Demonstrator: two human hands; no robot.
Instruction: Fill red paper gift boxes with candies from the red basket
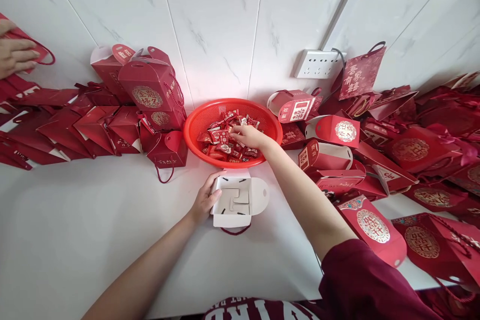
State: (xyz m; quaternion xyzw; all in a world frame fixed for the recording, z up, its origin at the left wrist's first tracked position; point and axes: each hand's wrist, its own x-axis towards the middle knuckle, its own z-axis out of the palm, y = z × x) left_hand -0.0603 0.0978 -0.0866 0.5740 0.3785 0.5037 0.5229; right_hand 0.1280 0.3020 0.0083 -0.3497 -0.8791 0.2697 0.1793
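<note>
Left hand (pixel 207 200) grips the open box (pixel 229 221) by its left wall, thumb over the rim, likely to steady it. Right hand (pixel 247 136) dips curled into wrapped packets (pixel 224 149) in the red basket (pixel 190 140); can't tell if it's pinching one. Box sits mouth-up on the table (pixel 75 240) just nearside of the basket, presumably for short reach.

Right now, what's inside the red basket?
Lots of small, mostly red printed packets are heaped in the red basket. The right hand reaches in among them. The heap and hand cover whatever lies underneath, so I can't see that.
</note>
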